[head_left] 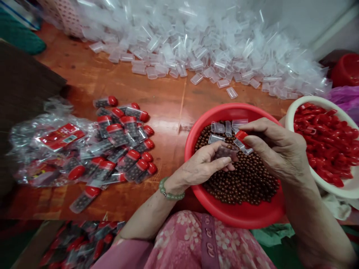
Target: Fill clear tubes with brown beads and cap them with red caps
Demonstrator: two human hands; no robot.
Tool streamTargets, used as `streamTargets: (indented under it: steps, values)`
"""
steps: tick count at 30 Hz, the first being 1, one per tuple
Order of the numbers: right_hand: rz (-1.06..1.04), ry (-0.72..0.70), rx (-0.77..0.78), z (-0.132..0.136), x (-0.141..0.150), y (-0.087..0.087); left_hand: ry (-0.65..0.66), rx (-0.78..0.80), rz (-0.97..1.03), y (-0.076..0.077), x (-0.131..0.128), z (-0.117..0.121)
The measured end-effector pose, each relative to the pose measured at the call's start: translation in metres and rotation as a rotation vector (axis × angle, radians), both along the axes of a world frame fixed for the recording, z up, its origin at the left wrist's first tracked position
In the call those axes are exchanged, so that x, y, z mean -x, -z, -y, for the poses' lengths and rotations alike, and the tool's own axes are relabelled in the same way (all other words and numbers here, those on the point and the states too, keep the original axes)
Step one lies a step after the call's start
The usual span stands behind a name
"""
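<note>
My left hand [204,164], a green bead bracelet on its wrist, is closed round a clear plastic case [224,152] with dark balls showing through it. Just to the right, my right hand [276,145] pinches a red cap [241,135] between thumb and fingers. A clear piece shows right below that cap; whether the two are joined I cannot tell. Both hands are over a red basin [238,220] of small brown balls [244,179]. Several clear cases, one of them a clear sleeve [217,127], lie on the balls near the basin's far side.
Loose clear sleeves [196,56] are heaped along the back of the wooden table [165,108]. At right stands a white bowl [291,116] of red caps [322,145]. Filled, red-capped cases [117,134] pile up at left beside a clear plastic bag [53,123]. More lie below the table edge.
</note>
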State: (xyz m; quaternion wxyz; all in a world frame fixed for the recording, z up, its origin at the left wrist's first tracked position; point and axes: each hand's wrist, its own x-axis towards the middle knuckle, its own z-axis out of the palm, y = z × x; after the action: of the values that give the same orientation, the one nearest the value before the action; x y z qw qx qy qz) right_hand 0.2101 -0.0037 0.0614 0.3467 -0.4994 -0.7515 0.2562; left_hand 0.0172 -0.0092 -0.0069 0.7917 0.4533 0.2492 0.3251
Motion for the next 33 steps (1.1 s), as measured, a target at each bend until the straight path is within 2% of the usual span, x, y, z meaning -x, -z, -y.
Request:
streamTargets:
  steps: [5,11,17,22,28,33]
  values:
    - [0.041,-0.173,-0.042,-0.003,0.002,0.004,0.012,-0.009,0.022,0.002,0.001,-0.001]
    - [0.149,-0.241,-0.054,-0.001,-0.010,-0.006,0.018,0.008,0.005,0.002,0.000,0.000]
    - [0.222,-0.199,-0.015,0.005,-0.031,-0.013,-0.024,0.012,0.011,-0.002,0.001,-0.003]
    - [0.191,-0.127,-0.016,0.003,-0.024,-0.006,0.004,-0.026,-0.022,-0.002,0.002,-0.003]
    - [0.184,-0.281,-0.049,-0.004,-0.006,-0.007,-0.004,-0.069,-0.079,-0.001,0.001,-0.002]
    - [0.268,-0.258,-0.074,0.003,-0.021,-0.016,-0.024,-0.036,-0.048,-0.002,0.002,-0.004]
